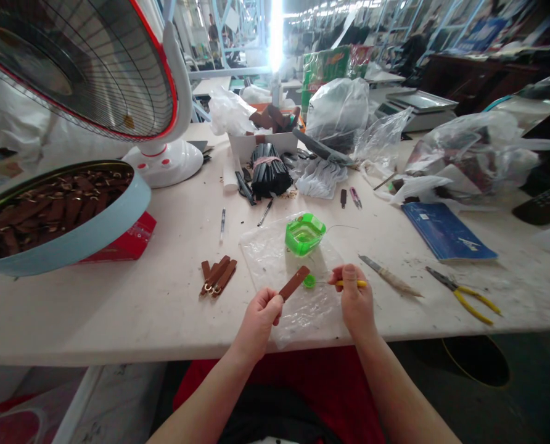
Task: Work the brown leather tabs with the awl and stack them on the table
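Note:
My left hand (263, 311) pinches one end of a brown leather strip (295, 282), whose free end points up and to the right. In my right hand (359, 305) is a thin tool with a yellow handle (361, 283); its fine shaft points left toward a small green cap (309, 282). I cannot tell whether the shaft touches the cap. Just beyond my hands, a bright green plastic container (305, 237) stands on a clear plastic sheet (261, 256). Several finished-looking brown leather tabs with metal rings (218, 277) lie in a pile left of my left hand.
Right of my hands lie a knife (390, 275), yellow-handled pliers (469, 296) and a blue booklet (448, 231). A round tin of leather pieces (71, 240) and a fan (164, 163) stand at left. Behind are a banded black bundle (269, 172), plastic bags (340, 111) and a pen (222, 225).

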`<move>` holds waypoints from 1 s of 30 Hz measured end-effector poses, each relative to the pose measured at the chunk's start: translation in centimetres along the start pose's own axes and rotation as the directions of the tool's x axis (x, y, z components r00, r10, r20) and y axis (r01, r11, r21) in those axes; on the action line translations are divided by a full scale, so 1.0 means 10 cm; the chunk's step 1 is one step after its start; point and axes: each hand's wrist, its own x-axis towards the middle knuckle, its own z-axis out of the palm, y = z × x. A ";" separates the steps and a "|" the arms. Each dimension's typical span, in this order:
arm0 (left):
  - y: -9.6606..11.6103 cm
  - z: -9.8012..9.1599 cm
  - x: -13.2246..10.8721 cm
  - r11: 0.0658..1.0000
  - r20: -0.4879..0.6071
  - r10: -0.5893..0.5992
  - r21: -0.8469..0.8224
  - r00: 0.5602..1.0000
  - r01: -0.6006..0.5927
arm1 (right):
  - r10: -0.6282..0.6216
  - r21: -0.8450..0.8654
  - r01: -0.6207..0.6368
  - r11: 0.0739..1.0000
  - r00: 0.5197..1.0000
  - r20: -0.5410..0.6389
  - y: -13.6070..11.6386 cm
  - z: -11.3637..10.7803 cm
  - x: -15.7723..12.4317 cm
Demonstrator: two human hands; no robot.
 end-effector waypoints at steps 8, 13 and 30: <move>0.11 0.07 -0.23 0.999 0.206 -0.037 0.042 0.978 0.029 | 0.139 0.494 -0.146 0.857 0.989 0.051 -0.56 -0.10 -0.33; 0.18 0.09 -0.41 0.999 0.223 -0.013 0.049 0.975 0.002 | 0.170 0.500 -0.181 0.847 0.983 0.067 -0.65 -0.07 -0.48; 0.29 0.10 -0.65 0.967 0.193 0.115 0.205 0.974 -0.155 | 0.056 0.026 -0.073 0.997 0.915 0.400 -0.61 -0.18 -0.78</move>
